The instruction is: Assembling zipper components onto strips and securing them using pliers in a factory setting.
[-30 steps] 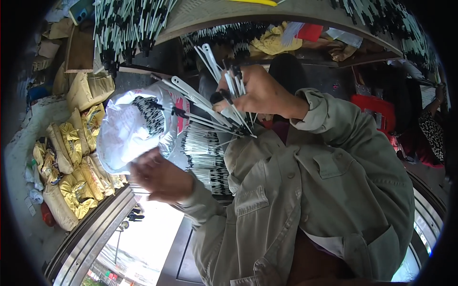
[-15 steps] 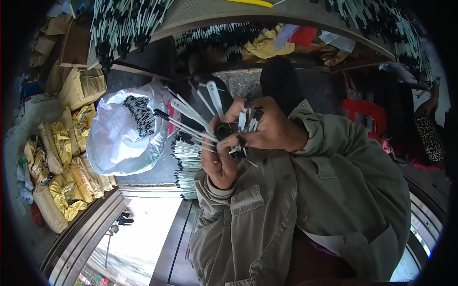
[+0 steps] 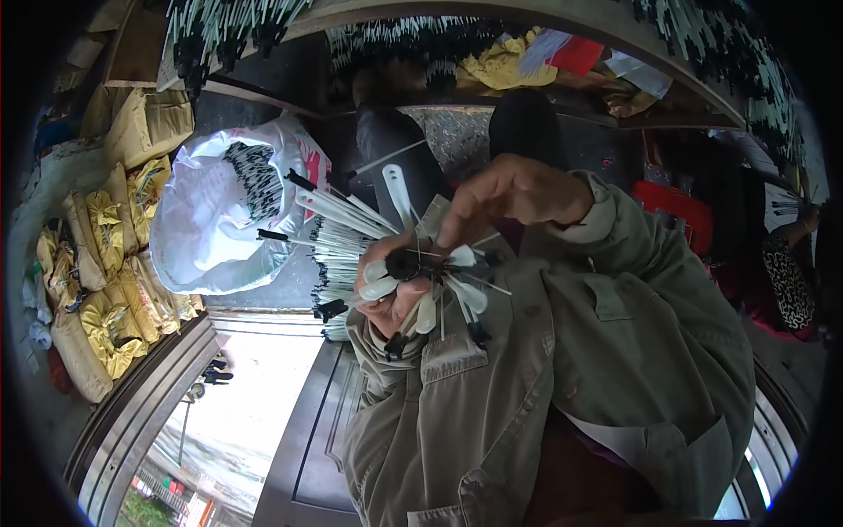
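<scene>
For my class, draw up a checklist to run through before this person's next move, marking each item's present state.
1. Left hand gripping the bundle of white and black pieces: ok.
2. Pieces lined up in one direction: not ok; they splay several ways.
3. Right hand free of the pieces: cannot tell; its fingertips are close to them.
4. White bag open at the mouth: ok.

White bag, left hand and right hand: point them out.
White bag (image 3: 204, 241): head view, on its bare inner wall.
Left hand (image 3: 394, 313): head view, on the curled fingers.
Right hand (image 3: 520, 193): head view, on the back of the hand.
</scene>
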